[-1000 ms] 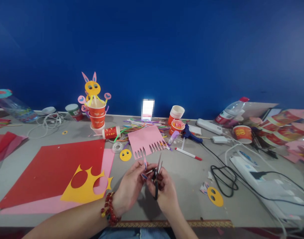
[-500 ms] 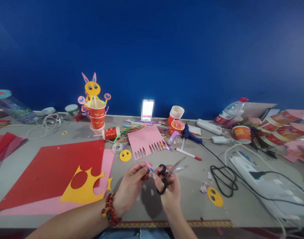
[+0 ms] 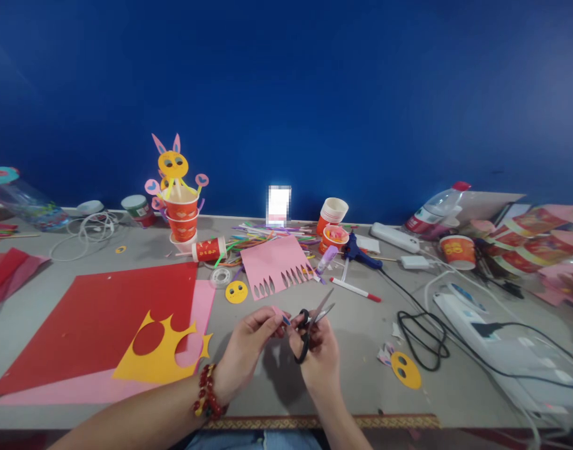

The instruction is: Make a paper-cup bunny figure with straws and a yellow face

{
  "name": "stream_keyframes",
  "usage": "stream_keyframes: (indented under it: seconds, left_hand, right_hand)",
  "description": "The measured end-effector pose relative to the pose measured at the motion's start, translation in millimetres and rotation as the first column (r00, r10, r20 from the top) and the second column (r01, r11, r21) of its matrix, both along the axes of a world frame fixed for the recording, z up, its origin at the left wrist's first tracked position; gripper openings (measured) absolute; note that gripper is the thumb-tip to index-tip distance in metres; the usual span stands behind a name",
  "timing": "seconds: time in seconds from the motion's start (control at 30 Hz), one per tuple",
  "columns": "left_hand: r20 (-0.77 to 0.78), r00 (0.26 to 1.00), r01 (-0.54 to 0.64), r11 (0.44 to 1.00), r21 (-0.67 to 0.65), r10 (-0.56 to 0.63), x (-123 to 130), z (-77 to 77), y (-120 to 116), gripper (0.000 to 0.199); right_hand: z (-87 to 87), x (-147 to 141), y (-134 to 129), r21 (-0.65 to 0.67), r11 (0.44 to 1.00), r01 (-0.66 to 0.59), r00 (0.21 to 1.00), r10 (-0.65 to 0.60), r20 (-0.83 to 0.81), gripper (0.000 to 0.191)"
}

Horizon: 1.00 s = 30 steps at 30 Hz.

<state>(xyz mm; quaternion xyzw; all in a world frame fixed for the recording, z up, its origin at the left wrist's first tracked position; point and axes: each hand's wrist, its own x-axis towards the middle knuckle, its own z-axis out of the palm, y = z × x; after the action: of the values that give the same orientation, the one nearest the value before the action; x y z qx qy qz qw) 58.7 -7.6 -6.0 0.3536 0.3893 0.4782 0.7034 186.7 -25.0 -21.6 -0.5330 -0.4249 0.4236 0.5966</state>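
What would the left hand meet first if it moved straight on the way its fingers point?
Most likely the right hand, which holds the scissors, just beyond the small pink piece in the left hand; depth is unclear, so they may already touch.

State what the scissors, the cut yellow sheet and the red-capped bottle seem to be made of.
Scissors: grey, slightly shiny blades suggest steel; black handles, probably plastic. Yellow sheet: matte and flat with crisp cut edges, so card or thin foam. Red-capped bottle: see-through with glossy highlights, likely plastic.
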Motion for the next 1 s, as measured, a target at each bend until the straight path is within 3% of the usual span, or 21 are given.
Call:
stream_keyframes:
  seconds: [0.53, 1.0]
  left_hand:
    - [-0.024, 0.999, 0.037, 0.999, 0.012, -0.037, -1.2, -0.2, -3.8, 0.027]
    - [-0.084, 0.996, 0.042, 0.998, 0.035, -0.039, -3.4, 4.6, 1.5, 0.032]
  right_hand:
    - [1.8, 3.3, -2.6, 0.016, 1.000, -0.023, 0.994, 0.025, -0.110, 0.029]
    - [14.0, 2.4, -6.2, -0.021, 1.000, -0.014, 0.987, 0.010, -0.158, 0.036]
